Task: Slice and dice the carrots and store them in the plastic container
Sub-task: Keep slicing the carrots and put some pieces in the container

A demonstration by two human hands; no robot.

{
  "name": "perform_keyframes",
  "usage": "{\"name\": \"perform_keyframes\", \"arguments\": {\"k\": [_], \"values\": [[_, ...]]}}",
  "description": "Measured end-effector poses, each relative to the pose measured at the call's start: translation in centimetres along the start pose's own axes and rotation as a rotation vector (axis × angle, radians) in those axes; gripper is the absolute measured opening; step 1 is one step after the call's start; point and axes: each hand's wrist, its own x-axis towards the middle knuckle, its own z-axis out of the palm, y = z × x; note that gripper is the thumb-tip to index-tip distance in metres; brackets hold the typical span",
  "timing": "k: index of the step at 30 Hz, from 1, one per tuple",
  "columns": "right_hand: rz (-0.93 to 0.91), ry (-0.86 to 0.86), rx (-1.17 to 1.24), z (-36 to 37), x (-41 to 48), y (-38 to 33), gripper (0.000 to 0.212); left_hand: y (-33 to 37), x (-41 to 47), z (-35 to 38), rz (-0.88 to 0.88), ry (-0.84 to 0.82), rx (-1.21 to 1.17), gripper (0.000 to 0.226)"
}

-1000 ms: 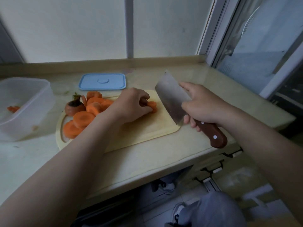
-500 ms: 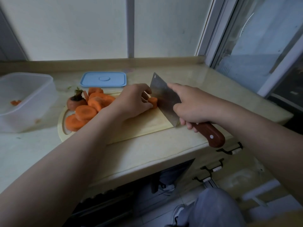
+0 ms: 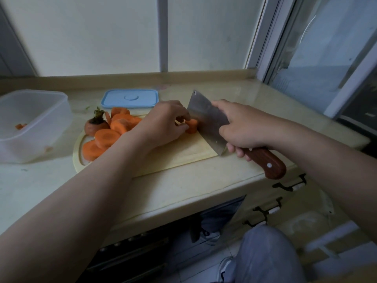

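Between my left grip (image 3: 163,123) and my right grip (image 3: 242,127) the cleaver (image 3: 206,119) stands edge-down on the cutting board (image 3: 173,156), against the carrot piece (image 3: 192,125), so there is no way through there. The carrot slices (image 3: 114,129) and the carrot top (image 3: 95,124) crowd the board's left end. The board's near strip and the worktop (image 3: 193,180) in front of it lie open. The blue lid (image 3: 129,98) lies behind the board. The plastic container (image 3: 51,123) stands open-mouthed just beside the board's left end.

— Where does your one camera sit?
— On your head, facing forward and down. It's close over the counter (image 3: 183,186): your left hand (image 3: 163,124) and right hand (image 3: 242,127) lie mid-picture, the window (image 3: 326,58) far right.
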Motion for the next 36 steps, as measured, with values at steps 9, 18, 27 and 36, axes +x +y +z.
{"name": "perform_keyframes", "arguments": {"k": [9, 18, 27, 36], "values": [[0.015, -0.002, 0.012, -0.2, 0.2, 0.2, 0.083, 0.1, 0.1, 0.3, 0.024, -0.055, 0.015, 0.024], [0.003, 0.008, -0.003, -0.4, 0.0, -0.2, 0.083, 0.2, 0.2, 0.5, 0.01, -0.042, 0.015, 0.018], [-0.021, 0.091, 0.002, -2.8, -0.7, -1.7, 0.084, 0.4, 0.3, 0.4, -0.005, -0.062, -0.011, 0.017], [-0.009, 0.023, -0.008, -2.6, -1.3, -2.2, 0.085, 0.6, 0.3, 0.3, 0.011, -0.038, 0.002, 0.015]]}}
